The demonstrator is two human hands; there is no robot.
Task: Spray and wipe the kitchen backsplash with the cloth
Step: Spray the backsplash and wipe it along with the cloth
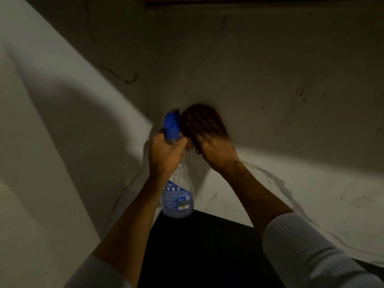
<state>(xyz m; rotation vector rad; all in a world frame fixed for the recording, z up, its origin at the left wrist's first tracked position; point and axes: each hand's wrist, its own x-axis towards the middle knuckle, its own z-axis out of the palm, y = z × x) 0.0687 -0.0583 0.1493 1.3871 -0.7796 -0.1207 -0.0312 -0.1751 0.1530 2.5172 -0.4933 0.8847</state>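
My left hand (166, 154) grips the neck of a clear spray bottle (178, 200) with a blue trigger head (171, 124), held upright near the inner corner of the walls. My right hand (209, 142) lies flat, fingers spread, and presses a dark reddish-brown cloth (199, 113) against the white marbled backsplash (270, 80). The cloth is mostly under the hand; only its upper edge shows. The two hands are close together, the bottle's head just left of the cloth. The scene is dim, with a lit band low on the wall.
A dark countertop (207, 246) lies below the hands. A white side wall (52, 121) meets the backsplash at the corner on the left. Dark specks (299, 96) dot the backsplash at upper right. A dark cabinet edge (249, 3) runs along the top.
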